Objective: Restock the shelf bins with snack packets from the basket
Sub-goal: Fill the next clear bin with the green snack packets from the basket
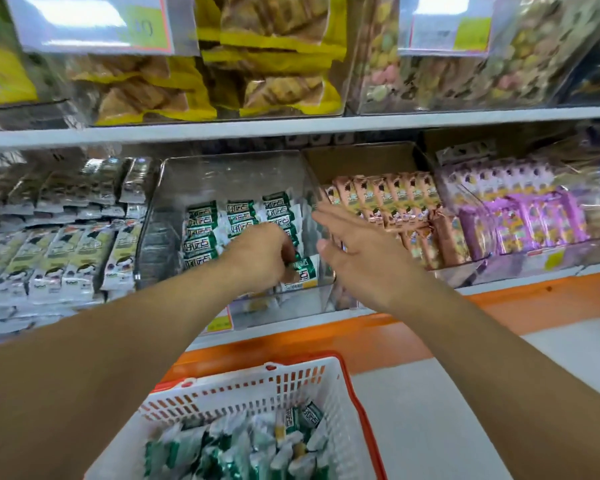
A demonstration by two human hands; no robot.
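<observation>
Your view takes in a two-level shelf (291,128) with a white edge and an orange band below it. The upper level carries clear bins of yellow-wrapped snacks (274,64) and mixed coloured pieces. On the lower level, left to right, you have grey and pale packets (59,251), a clear bin (229,178), pink-brown packets (388,199) and purple packets (520,209).

Below your arms sits a white basket (264,386) with a red rim, loaded with green-and-white snack packets (229,448) lying loose.

The clear bin holds more of the same stock, green-and-white packets (205,230) stacked in three rows toward the back.

Your left hand (260,258) is inside the bin at its front, fingers curled around one packet (303,271), which lies at the bin's front right corner.

Your right hand (357,247) hovers at the bin's right wall, fingers extended and spread, holding nothing.
</observation>
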